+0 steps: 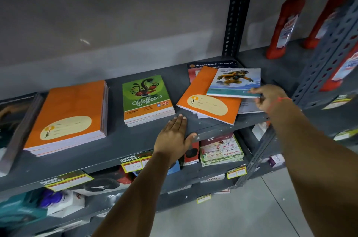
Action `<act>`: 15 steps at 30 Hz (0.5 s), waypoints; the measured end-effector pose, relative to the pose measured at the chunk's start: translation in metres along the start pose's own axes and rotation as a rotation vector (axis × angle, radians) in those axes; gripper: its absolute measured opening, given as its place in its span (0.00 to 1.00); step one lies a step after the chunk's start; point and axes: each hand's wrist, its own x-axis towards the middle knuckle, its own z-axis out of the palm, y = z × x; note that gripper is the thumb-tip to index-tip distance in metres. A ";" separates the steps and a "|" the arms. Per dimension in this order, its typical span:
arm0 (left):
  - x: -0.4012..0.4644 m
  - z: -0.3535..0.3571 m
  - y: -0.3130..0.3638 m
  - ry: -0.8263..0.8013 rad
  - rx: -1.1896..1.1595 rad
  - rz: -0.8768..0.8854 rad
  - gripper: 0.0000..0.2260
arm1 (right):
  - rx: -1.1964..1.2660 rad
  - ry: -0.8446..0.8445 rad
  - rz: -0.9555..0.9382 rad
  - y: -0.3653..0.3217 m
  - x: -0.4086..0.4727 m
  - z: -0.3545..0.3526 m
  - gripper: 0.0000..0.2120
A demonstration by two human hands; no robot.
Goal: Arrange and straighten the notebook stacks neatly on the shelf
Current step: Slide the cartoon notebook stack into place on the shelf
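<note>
On the dark grey shelf (120,151) lie three groups of notebooks. A tidy orange stack (67,114) is at the left and a green "Coffee" stack (147,99) in the middle. At the right is a messy pile: a skewed orange notebook (205,97) with a light blue cartoon notebook (234,81) on top and other notebooks under them. My right hand (269,97) pinches the blue notebook's near right corner. My left hand (174,136) rests flat on the shelf's front edge, fingers together, holding nothing.
A perforated metal upright (235,14) stands behind the messy pile and another (329,52) to the right. Red bottles (282,27) stand on the neighbouring shelf. Lower shelves hold boxed goods and yellow price tags (236,172). A dark stack (17,120) lies at the far left.
</note>
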 end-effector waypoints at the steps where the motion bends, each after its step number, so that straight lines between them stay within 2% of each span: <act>1: -0.003 0.001 -0.005 0.002 -0.002 -0.002 0.29 | 0.052 -0.010 0.009 -0.003 -0.003 0.000 0.09; 7: -0.024 0.002 -0.028 -0.005 -0.007 -0.046 0.27 | 0.160 -0.209 -0.010 -0.003 -0.029 0.025 0.09; 8: -0.040 -0.006 -0.055 0.024 -0.019 -0.126 0.28 | 0.113 -0.287 -0.027 -0.002 -0.046 0.065 0.09; 11: -0.053 -0.011 -0.072 0.047 -0.015 -0.204 0.39 | 0.025 -0.375 -0.033 -0.004 -0.068 0.104 0.08; 15: -0.075 -0.011 -0.084 0.036 -0.019 -0.283 0.36 | -0.097 -0.437 -0.024 0.017 -0.073 0.139 0.10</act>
